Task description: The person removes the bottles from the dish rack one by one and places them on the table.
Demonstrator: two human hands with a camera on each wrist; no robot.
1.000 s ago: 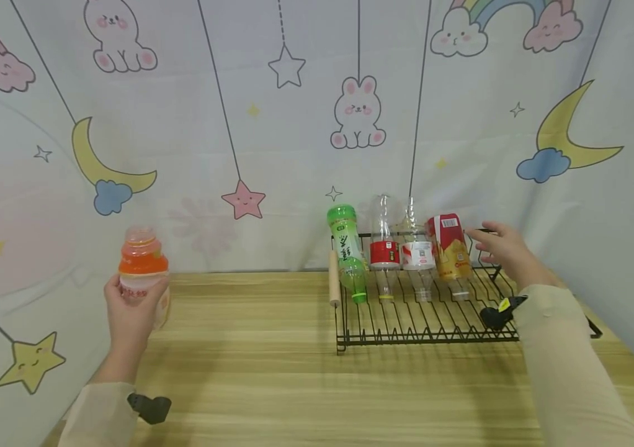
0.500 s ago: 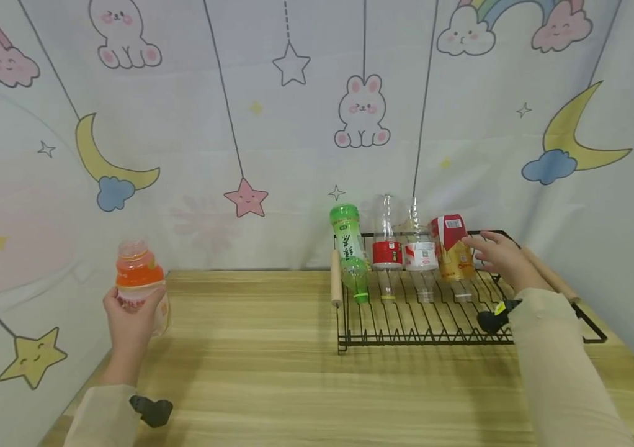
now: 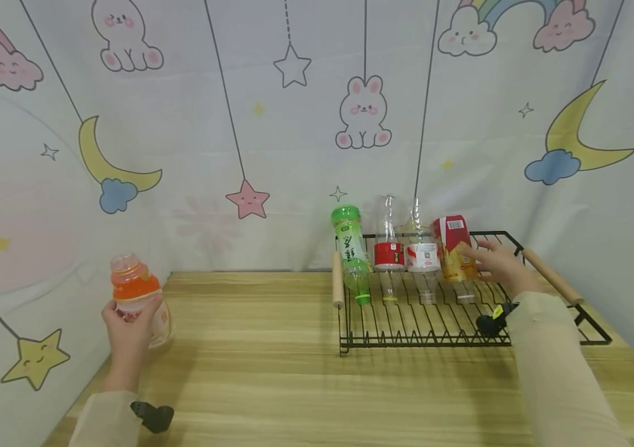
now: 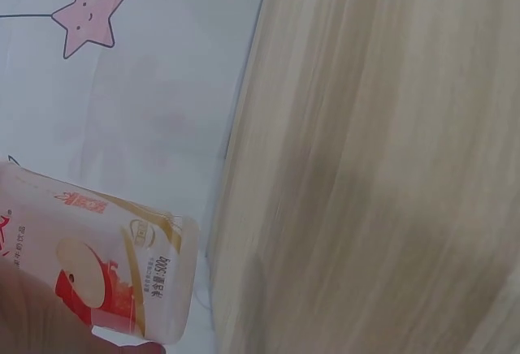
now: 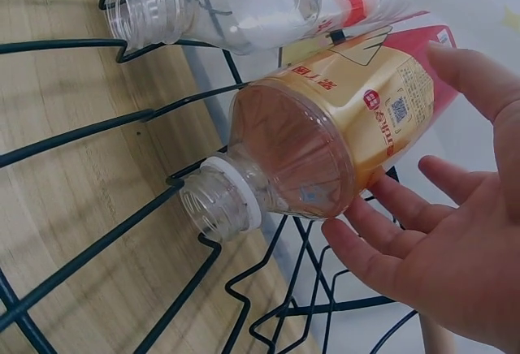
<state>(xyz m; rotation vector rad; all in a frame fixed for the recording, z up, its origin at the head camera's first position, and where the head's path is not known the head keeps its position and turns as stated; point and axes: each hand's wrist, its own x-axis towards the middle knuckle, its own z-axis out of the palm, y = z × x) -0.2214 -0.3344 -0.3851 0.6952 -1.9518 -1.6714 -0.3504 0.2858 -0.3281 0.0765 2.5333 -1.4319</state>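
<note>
From the head camera, your left hand [image 3: 127, 338] grasps a plastic bottle with an orange shoulder [image 3: 137, 288], thumb on one side and fingers on the other. Its clear, uncapped neck rises above your grip and leans left; its pale, rounded lower body shows to the right of your thumb. Below and right of that hand spreads the wood-grained table [image 3: 250, 372]; beyond it hangs a printed cloth [image 3: 294, 143]. Your right hand [image 3: 501, 264] holds a loose, unclenched shape at the right side of a red-and-gold bottle [image 3: 453, 233], which slopes neck-down on a black wire rack [image 3: 395, 344]. Left of that hand, past the bottle, lie a clear bottle with a white label [image 3: 422, 256], another with a red label [image 3: 388, 254] and a translucent green bottle [image 3: 353, 248].

From the left wrist, the bottle's smooth, whitish body extends from your fingers, carrying a red apple print and a gold band near its rounded base.

From the right wrist, your fingers spread beneath and beside the gold label, thumb near the red end; firm contact cannot be told. The bottle's angular, transparent shoulder narrows to a threaded mouth with a white ring, farther from your palm, among the kinked wires.
</note>
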